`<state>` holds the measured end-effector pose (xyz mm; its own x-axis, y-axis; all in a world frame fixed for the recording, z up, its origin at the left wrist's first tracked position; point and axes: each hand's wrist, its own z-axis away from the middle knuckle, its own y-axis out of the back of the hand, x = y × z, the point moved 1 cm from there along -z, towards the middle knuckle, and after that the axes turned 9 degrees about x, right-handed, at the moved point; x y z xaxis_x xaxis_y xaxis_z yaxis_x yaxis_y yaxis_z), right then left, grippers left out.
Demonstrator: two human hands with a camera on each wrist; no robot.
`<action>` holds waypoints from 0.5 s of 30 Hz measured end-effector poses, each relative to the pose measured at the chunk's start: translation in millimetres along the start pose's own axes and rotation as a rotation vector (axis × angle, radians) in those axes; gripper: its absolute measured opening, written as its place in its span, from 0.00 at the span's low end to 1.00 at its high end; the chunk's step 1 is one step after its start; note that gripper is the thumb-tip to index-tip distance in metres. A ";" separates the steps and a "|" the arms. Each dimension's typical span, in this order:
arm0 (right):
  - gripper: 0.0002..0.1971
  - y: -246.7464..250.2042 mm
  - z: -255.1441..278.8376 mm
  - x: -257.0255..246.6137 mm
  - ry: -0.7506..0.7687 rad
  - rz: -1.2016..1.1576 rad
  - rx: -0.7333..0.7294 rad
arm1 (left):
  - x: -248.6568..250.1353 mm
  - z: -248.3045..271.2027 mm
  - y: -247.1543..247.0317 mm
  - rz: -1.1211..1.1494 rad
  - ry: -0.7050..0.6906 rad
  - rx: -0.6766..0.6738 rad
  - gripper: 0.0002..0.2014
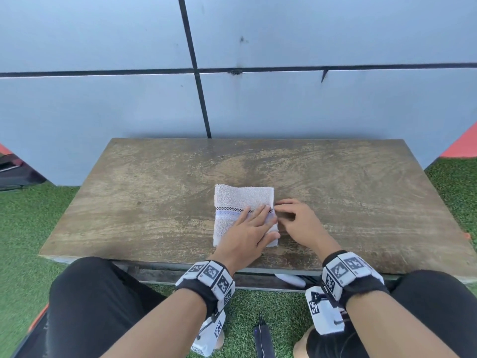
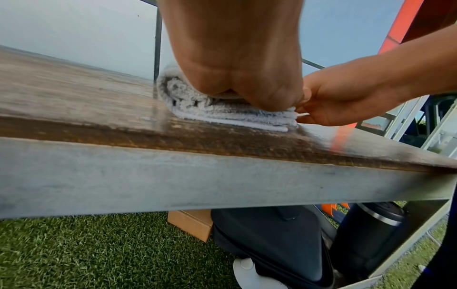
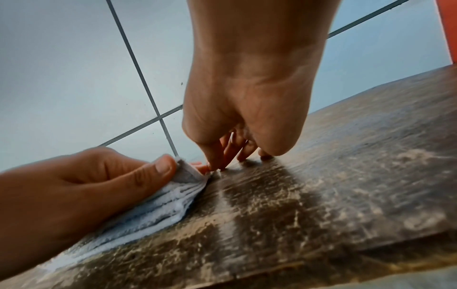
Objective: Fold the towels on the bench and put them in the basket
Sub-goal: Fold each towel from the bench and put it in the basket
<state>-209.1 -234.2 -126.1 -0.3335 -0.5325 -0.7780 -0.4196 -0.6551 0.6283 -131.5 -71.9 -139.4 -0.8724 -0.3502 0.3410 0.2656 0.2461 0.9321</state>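
Observation:
A white towel (image 1: 240, 197) with a blue stripe and a checkered band lies folded into a small rectangle near the front middle of the wooden bench (image 1: 154, 189). My left hand (image 1: 265, 220) lies flat on its right half, fingers straight, pressing it down. In the right wrist view the left thumb (image 3: 158, 170) rests on the towel's (image 3: 158, 207) stacked edge. My right hand (image 1: 284, 210) stands just right of the towel, fingertips (image 3: 215, 166) down on the bench and against the towel's right edge, holding nothing. No basket is in view.
The bench stands against a grey panelled wall (image 1: 103, 99) on artificial grass (image 1: 31, 228). Under it sit a cardboard box (image 2: 190, 224), a dark bag (image 2: 267, 244) and a dark flask (image 2: 371, 234). My knees flank the bench's front edge.

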 end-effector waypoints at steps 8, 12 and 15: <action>0.13 2.3 -4.0 -5.3 -0.064 -0.012 0.073 | 1.4 -2.6 -4.0 -0.031 -0.030 -0.003 0.31; 0.20 -7.2 -3.2 -11.9 0.115 0.071 0.097 | 5.0 -2.2 2.4 0.145 0.000 0.000 0.28; 0.21 -19.7 -0.7 -20.0 0.122 0.022 -0.035 | 1.6 -8.5 12.5 0.438 0.080 0.019 0.22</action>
<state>-193.6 -211.0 -122.9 -0.2361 -0.6070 -0.7588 -0.3824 -0.6598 0.6469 -126.2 -77.1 -126.2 -0.6442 -0.2778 0.7126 0.5951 0.4031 0.6952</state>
